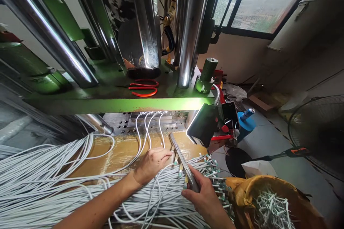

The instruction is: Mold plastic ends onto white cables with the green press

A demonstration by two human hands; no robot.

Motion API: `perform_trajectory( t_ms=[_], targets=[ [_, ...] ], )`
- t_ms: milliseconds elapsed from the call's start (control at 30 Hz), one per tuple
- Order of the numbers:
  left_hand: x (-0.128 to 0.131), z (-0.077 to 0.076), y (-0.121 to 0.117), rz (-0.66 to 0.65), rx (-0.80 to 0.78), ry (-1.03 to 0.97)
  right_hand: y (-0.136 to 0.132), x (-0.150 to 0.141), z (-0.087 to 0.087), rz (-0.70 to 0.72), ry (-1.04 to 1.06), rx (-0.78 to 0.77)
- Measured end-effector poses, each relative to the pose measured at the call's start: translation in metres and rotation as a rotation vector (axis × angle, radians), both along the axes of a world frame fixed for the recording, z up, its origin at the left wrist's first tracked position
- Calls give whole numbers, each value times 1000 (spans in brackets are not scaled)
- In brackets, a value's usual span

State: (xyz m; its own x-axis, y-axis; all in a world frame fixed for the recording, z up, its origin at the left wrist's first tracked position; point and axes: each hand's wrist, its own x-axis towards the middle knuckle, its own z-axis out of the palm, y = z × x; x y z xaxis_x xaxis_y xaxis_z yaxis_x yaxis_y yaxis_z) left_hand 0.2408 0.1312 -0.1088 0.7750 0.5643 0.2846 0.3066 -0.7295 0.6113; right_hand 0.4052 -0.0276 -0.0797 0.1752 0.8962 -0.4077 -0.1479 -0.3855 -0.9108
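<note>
The left hand [152, 162] lies knuckles up on a thick bundle of white cables [80, 182], its fingers curled around a cable end close to the tip of a long metal bar [182, 161]. The right hand [202, 195] is closed around the near end of that bar, which slants away from it toward the left hand's fingertips. Several small connectors hang along the bar between the two hands (how they are fixed to it cannot be made out).

The cables spread out to the left of the left hand and run under both wrists, covering most of the yellowish surface [120, 148]. A few cables [147, 123] lead straight away from the left hand into the metal block under the green press [113, 96]. On the press's ledge, beyond the left hand, lie red scissors [143, 87]. Just beyond the right hand stands a dark lamp head [204, 123] with a bright edge. To the right of the right hand sits an orange bag [271, 200] holding white scraps. Farther right is a floor fan [319, 132].
</note>
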Motion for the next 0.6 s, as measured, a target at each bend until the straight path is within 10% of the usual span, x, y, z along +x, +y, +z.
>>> perform_trajectory(
  t_ms=[200, 300, 400, 600],
  targets=[
    [12, 31, 11, 88, -107, 152, 0, -7, 6, 58, -353, -64],
    [20, 44, 29, 442, 95, 107, -2, -9, 10, 129, -610, -70],
    [22, 36, 48, 735, 237, 138, -3, -4, 19, 283, -1003, -122],
    [-5, 5, 74, 806, 111, -14, 68, 18, 29, 364, -1304, 205]
  ],
)
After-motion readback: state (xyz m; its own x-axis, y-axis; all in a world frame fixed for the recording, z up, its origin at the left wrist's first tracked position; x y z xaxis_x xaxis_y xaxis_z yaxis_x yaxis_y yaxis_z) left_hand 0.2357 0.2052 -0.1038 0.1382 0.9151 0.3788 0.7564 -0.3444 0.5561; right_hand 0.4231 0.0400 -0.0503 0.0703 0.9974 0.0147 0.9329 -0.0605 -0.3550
